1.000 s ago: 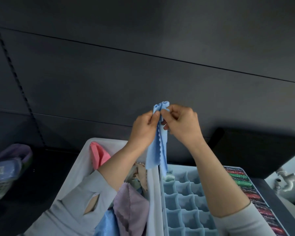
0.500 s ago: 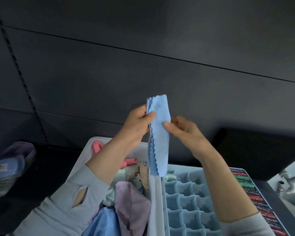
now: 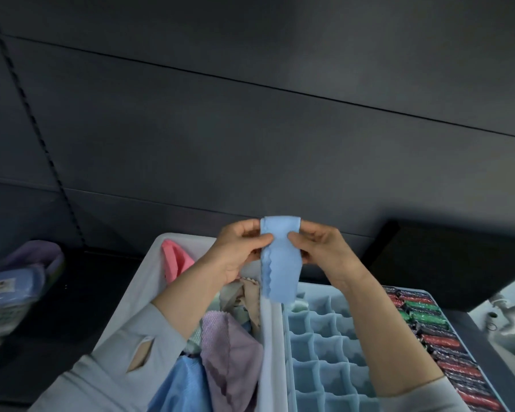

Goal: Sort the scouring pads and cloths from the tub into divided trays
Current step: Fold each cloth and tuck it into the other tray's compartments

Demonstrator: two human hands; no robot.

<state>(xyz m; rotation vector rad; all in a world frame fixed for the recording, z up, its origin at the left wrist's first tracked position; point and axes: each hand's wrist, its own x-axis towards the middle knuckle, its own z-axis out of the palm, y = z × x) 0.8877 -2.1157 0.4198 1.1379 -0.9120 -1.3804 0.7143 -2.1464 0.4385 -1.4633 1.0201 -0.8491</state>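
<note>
From the head camera, both hands are raised over the seam between a white plastic tub [image 3: 158,272] and a pale blue divided tray [image 3: 324,349]. The left hand [image 3: 238,254] pinches the left edge of a folded light blue cloth with a scalloped edge [image 3: 280,263] between thumb and curled fingers; the right hand [image 3: 321,248] pinches its right edge the same way. The cloth hangs upright between them, its lower end just above the tub's right wall. Inside the tub lie a pink cloth [image 3: 176,260], a lilac cloth [image 3: 232,352] and a shiny blue cloth [image 3: 182,385]. Red and green wrapped pads [image 3: 428,322] fill the tray's right-hand column.
</note>
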